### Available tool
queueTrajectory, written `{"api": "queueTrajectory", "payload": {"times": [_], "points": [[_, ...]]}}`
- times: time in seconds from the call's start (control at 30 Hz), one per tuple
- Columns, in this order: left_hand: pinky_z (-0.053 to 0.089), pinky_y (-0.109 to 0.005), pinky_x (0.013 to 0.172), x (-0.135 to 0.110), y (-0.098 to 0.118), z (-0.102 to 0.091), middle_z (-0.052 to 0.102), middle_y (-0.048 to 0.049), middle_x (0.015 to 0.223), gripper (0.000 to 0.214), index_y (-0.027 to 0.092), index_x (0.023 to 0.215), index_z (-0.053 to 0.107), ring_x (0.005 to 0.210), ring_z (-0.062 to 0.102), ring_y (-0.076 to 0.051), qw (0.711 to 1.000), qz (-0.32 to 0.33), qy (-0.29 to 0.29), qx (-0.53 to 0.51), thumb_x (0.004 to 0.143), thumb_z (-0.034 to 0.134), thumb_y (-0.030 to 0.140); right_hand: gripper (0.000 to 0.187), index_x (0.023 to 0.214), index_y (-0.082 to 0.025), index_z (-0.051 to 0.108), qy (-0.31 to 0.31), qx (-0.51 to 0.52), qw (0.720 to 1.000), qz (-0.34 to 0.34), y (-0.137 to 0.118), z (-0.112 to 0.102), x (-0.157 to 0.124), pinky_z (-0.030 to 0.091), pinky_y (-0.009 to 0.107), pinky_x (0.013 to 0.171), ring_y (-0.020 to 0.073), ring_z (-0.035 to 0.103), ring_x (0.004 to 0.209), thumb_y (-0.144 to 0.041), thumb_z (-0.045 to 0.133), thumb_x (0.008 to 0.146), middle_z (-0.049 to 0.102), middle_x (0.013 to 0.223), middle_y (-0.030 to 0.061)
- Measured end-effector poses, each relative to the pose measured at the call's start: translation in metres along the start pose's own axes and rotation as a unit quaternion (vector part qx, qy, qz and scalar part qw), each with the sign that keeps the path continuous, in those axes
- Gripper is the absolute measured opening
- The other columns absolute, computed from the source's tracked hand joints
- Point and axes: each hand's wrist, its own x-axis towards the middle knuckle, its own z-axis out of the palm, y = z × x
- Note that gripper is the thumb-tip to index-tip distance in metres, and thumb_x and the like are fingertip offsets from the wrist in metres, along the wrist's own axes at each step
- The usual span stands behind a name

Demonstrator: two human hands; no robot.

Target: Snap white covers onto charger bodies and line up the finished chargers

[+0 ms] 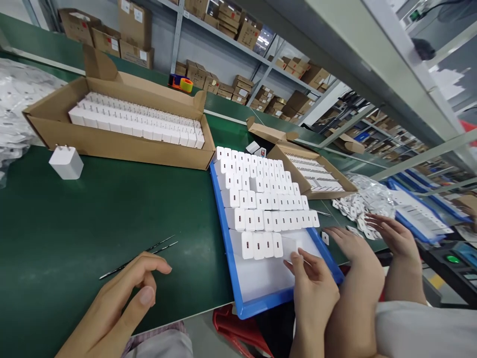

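Observation:
My left hand (128,303) hovers above the green table, thumb and forefinger apart and nothing between them. Just beyond its fingers lies a pair of black tweezers (116,269). My right hand (315,286) pinches a white charger (291,245) at the right end of the front row in the blue-edged tray (244,309). Part of that charger is hidden by my fingers. Rows of white chargers (258,245) stand in the tray with their port faces towards me.
An open carton (122,144) of chargers, prongs up, stands at the back left; a single charger (67,163) sits before it. Another carton (328,191) is behind the tray. A co-worker's hands (352,246) are at the right, near loose white pieces (354,209).

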Motion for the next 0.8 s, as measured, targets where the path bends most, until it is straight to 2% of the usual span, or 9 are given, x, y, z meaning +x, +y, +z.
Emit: {"api": "queueTrajectory", "payload": {"times": [0.1, 0.23, 0.43, 0.57, 0.67, 0.73, 0.8], "points": [[0.049, -0.029, 0.053, 0.001, 0.002, 0.002, 0.066, -0.0044, 0.085, 0.040, 0.026, 0.088, 0.068, 0.049, 0.053, -0.016, 1.000, 0.003, 0.020, 0.002, 0.088, 0.046, 0.059, 0.050, 0.095, -0.012, 0.067, -0.050, 0.015, 0.998, 0.033, 0.002, 0.005, 0.002, 0.059, 0.049, 0.081, 0.0281, 0.071, 0.081, -0.055, 0.069, 0.069, 0.071, 0.093, 0.0131], [0.047, -0.029, 0.052, 0.003, 0.003, 0.004, 0.065, -0.0041, 0.085, 0.041, 0.025, 0.087, 0.067, 0.049, 0.052, -0.016, 0.999, 0.007, 0.043, 0.006, 0.089, 0.044, 0.059, 0.054, 0.100, -0.013, 0.069, -0.072, 0.016, 0.996, 0.049, -0.001, 0.007, 0.006, 0.055, 0.051, 0.087, 0.0278, 0.070, 0.081, -0.056, 0.068, 0.068, 0.071, 0.092, 0.0127], [0.048, -0.031, 0.056, 0.005, 0.009, 0.007, 0.065, -0.0051, 0.091, 0.041, 0.025, 0.083, 0.067, 0.051, 0.052, -0.016, 1.000, 0.002, 0.021, -0.002, 0.089, 0.045, 0.059, 0.054, 0.101, -0.013, 0.069, -0.088, 0.012, 0.995, 0.038, -0.003, 0.009, 0.004, 0.054, 0.049, 0.086, 0.0267, 0.066, 0.085, -0.058, 0.063, 0.070, 0.069, 0.094, 0.0124], [0.046, -0.030, 0.061, 0.004, 0.024, 0.005, 0.063, -0.0040, 0.089, 0.038, 0.025, 0.086, 0.067, 0.057, 0.054, -0.017, 1.000, -0.020, 0.009, 0.001, 0.092, 0.043, 0.055, 0.058, 0.104, -0.016, 0.067, -0.095, -0.038, 0.995, 0.020, -0.002, 0.008, 0.004, 0.048, 0.055, 0.092, 0.0319, 0.065, 0.095, -0.063, 0.058, 0.072, 0.069, 0.103, 0.0135], [0.045, -0.030, 0.066, 0.004, 0.032, 0.001, 0.062, -0.0035, 0.084, 0.037, 0.025, 0.088, 0.066, 0.064, 0.055, -0.019, 1.000, -0.027, -0.005, -0.001, 0.093, 0.041, 0.052, 0.055, 0.105, -0.017, 0.068, -0.070, -0.099, 0.992, -0.039, -0.014, 0.008, -0.001, 0.049, 0.054, 0.092, 0.0372, 0.059, 0.112, -0.062, 0.053, 0.076, 0.064, 0.120, 0.0168], [0.042, -0.029, 0.064, 0.004, 0.034, -0.003, 0.060, -0.0030, 0.082, 0.036, 0.025, 0.090, 0.066, 0.066, 0.054, -0.019, 0.999, -0.030, -0.017, -0.006, 0.093, 0.041, 0.051, 0.048, 0.106, -0.020, 0.069, 0.002, -0.132, 0.986, -0.100, -0.032, 0.011, -0.013, 0.045, 0.054, 0.100, 0.0376, 0.054, 0.120, -0.057, 0.053, 0.080, 0.059, 0.129, 0.0156], [0.038, -0.027, 0.060, 0.005, 0.033, -0.008, 0.058, -0.0026, 0.081, 0.035, 0.025, 0.089, 0.066, 0.066, 0.052, -0.018, 0.999, -0.035, -0.013, -0.022, 0.094, 0.041, 0.050, 0.038, 0.111, -0.025, 0.067, 0.051, -0.097, 0.983, -0.146, -0.056, 0.019, -0.036, 0.035, 0.053, 0.111, 0.0357, 0.049, 0.126, -0.050, 0.051, 0.086, 0.055, 0.135, 0.0112]]}}
